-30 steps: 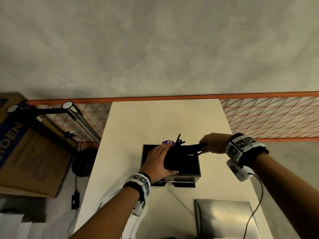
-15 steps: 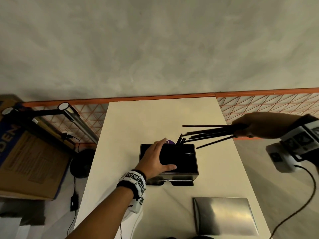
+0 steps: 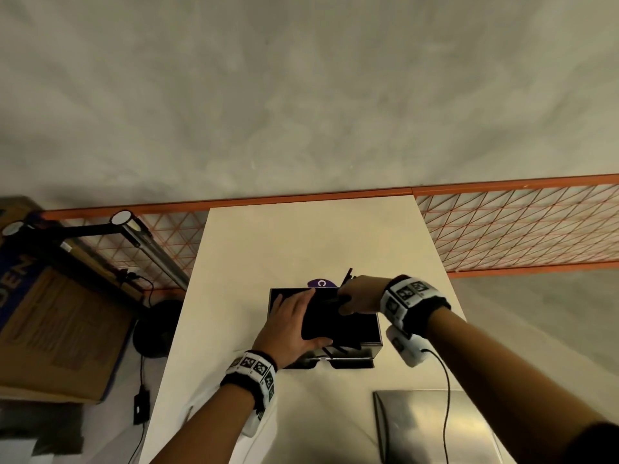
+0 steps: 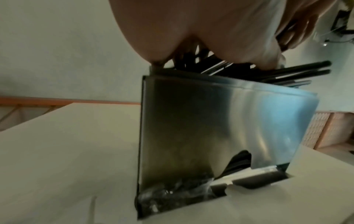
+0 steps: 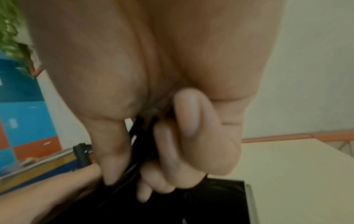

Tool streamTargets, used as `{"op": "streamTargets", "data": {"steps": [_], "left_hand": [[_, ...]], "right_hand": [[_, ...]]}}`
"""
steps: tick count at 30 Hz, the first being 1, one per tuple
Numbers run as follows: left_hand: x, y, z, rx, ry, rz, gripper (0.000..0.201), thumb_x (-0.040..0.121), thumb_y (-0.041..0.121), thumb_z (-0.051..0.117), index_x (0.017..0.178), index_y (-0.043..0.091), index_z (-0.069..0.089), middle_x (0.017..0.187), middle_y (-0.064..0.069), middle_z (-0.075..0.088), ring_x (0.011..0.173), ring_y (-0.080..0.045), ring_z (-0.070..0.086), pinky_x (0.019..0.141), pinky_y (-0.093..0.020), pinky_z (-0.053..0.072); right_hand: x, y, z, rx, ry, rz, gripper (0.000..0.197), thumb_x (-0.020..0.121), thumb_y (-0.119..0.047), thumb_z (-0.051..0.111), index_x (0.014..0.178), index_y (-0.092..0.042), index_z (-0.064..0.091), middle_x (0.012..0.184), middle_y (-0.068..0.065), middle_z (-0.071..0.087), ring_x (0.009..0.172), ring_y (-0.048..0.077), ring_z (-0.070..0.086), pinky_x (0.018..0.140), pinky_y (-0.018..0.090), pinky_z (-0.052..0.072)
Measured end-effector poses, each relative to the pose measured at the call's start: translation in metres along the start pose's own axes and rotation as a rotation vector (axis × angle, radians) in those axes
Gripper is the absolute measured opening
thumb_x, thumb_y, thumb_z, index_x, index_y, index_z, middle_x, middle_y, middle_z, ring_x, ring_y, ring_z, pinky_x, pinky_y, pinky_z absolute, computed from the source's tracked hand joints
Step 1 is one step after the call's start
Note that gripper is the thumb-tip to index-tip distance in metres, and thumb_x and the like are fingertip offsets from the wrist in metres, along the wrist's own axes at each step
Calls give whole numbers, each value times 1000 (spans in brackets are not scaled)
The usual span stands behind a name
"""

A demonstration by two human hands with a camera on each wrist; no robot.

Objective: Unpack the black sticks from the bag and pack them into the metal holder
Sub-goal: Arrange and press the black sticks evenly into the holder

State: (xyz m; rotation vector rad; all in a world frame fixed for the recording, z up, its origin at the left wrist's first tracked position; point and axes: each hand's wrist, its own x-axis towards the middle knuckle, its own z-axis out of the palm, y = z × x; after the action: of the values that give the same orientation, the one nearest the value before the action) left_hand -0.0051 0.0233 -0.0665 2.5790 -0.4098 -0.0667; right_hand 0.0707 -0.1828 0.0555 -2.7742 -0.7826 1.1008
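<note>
On the pale table (image 3: 311, 242) stands the metal holder (image 3: 375, 329), an open-topped steel box whose shiny front wall fills the left wrist view (image 4: 220, 128). The left hand (image 3: 288, 326) lies across the top of it, fingers fairly straight and spread, pressing on a dark bag (image 3: 326, 324) that sits in the opening; whether the thumb hooks under the bag cannot be told. The right hand (image 3: 360, 294) is at the far right corner of the holder, its fingers (image 5: 184, 136) curled round a bundle of black sticks (image 5: 137, 136). A few stick ends poke up past the knuckles in the head view (image 3: 348, 275), and in the left wrist view several sticks (image 4: 298, 69) jut out sideways over the holder's rim.

The two hands crowd the opening, so the inside of the holder is mostly hidden. A purple disc (image 3: 321, 283) with a white letter lies just behind the holder, partly covered by it. At the holder's foot a cut-out shows dark material and crumpled clear plastic (image 4: 172, 195). A flat steel sheet (image 3: 432, 426) rests on the near right part of the table, well apart from the holder. Left of the table are a cardboard box (image 3: 57, 333), a black lamp arm (image 3: 127, 226) and a cable (image 3: 142, 373). Orange mesh fencing (image 3: 516, 226) runs behind the table.
</note>
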Motion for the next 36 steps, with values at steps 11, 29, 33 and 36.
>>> {"op": "streamTargets", "data": {"steps": [11, 29, 33, 36], "left_hand": [[7, -5, 21, 238, -55, -5, 75, 100, 71, 14, 150, 23, 42, 149, 7, 44, 137, -16, 42, 119, -46, 31], [12, 13, 20, 192, -306, -148, 120, 74, 96, 38, 162, 23, 2, 168, -2, 10, 155, -22, 7, 123, -64, 5], [11, 19, 21, 166, -291, -199, 121, 74, 94, 40, 162, 21, 2, 167, -3, 10, 156, -23, 5, 122, -65, 4], [12, 22, 21, 161, -263, -228, 121, 74, 94, 42, 162, 20, 4, 167, -3, 12, 155, -23, 7, 122, -65, 5]], "right_hand": [[22, 47, -15, 152, 367, 240, 33, 95, -46, 51, 111, -17, 58, 110, 11, 60, 101, 35, 58, 81, 37, 47], [38, 63, 34, -181, 273, -48, 20, 96, -13, 51, 107, -3, 64, 114, 16, 50, 104, 35, 53, 81, 40, 43], [37, 66, 31, 78, 355, -68, 19, 94, -14, 56, 101, -5, 71, 105, 15, 54, 96, 34, 57, 82, 32, 41], [34, 63, 31, 237, 428, -7, 19, 89, -18, 63, 103, -12, 74, 104, 9, 65, 98, 26, 61, 80, 25, 39]]}}
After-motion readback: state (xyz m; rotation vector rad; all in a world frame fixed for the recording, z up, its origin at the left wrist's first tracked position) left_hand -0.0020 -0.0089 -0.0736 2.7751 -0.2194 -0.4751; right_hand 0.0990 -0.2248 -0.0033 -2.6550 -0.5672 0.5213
